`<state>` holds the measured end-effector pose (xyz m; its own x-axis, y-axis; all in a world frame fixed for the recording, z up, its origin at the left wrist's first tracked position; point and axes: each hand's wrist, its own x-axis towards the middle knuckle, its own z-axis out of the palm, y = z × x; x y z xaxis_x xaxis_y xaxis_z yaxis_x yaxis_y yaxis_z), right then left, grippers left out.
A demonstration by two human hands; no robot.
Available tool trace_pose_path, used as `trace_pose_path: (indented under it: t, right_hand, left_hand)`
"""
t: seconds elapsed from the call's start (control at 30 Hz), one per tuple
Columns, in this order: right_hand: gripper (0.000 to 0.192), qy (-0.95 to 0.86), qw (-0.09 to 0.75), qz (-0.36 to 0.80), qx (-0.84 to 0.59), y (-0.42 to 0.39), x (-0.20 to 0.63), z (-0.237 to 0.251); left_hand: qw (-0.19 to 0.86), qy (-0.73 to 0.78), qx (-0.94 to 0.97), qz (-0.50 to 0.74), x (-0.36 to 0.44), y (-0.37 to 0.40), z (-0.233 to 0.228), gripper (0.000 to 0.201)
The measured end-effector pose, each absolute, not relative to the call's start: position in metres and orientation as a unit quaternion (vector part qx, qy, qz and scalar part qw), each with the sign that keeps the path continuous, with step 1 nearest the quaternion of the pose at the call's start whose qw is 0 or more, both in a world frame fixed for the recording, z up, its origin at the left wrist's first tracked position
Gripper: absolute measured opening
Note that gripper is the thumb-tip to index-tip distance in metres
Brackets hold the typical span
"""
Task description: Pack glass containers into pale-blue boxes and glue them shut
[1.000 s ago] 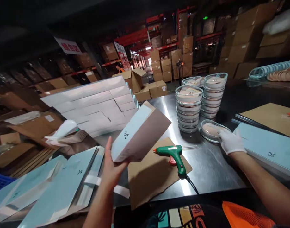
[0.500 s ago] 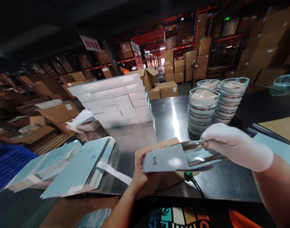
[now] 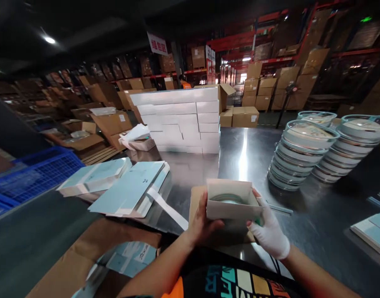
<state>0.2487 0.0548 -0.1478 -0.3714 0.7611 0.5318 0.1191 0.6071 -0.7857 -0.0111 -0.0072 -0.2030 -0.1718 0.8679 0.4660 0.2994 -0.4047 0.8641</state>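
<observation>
Open box (image 3: 231, 198) is held between both hands just above the bench (image 3: 301, 223), mouth up, long axis left-right, a clear dish inside. Left hand (image 3: 204, 221) clasps the left end; gloved right hand (image 3: 270, 231), fingers curled, grips the right end. Dish stacks (image 3: 297, 159) stand beyond, right.

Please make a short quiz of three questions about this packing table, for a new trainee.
1. True or false: both hands hold the open box.
2. Which hand wears a white glove?
A. left hand
B. right hand
3. What lies inside the box: a round clear container or a green tool?

Key: 1 true; 2 B; 3 the round clear container.
</observation>
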Motion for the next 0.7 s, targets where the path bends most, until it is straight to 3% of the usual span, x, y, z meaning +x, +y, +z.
trace_pose_path:
  t: [0.1, 0.17, 0.27, 0.37, 0.43, 0.5, 0.57, 0.63, 0.7]
  right_hand:
    - [0.072, -0.699, 0.485, 0.439, -0.289, 0.051, 0.223, -0.14]
    - [0.063, -0.669, 0.481, 0.469, -0.318, 0.05, 0.209, -0.132]
    - [0.045, -0.641, 0.527, 0.412, -0.377, 0.05, 0.195, -0.131]
    - [0.047, -0.645, 0.58, 0.346, -0.358, 0.053, 0.197, -0.133]
    - [0.047, -0.684, 0.564, 0.307, -0.345, 0.06, 0.21, -0.131]
    - [0.039, -0.75, 0.459, 0.23, -0.418, 0.072, 0.228, -0.127]
    - [0.039, -0.782, 0.294, 0.163, -0.525, 0.085, 0.245, -0.128]
    - [0.054, -0.766, 0.137, 0.16, -0.607, 0.096, 0.256, -0.134]
    - [0.074, -0.735, 0.086, 0.212, -0.639, 0.101, 0.264, -0.144]
  left_hand:
    - [0.201, 0.442, 0.642, 0.593, -0.008, -0.003, -0.181, 0.069]
    - [0.184, 0.436, 0.619, 0.627, -0.005, -0.002, -0.177, 0.067]
    - [0.172, 0.441, 0.555, 0.684, -0.006, -0.007, -0.184, 0.082]
    - [0.18, 0.45, 0.601, 0.636, -0.015, -0.015, -0.186, 0.078]
    - [0.177, 0.466, 0.622, 0.604, -0.022, -0.019, -0.18, 0.07]
    - [0.163, 0.487, 0.593, 0.621, -0.026, -0.02, -0.171, 0.069]
    - [0.153, 0.503, 0.539, 0.658, -0.026, -0.02, -0.162, 0.069]
    - [0.16, 0.508, 0.488, 0.691, -0.025, -0.019, -0.156, 0.069]
    - [0.181, 0.508, 0.456, 0.708, -0.023, -0.018, -0.151, 0.069]
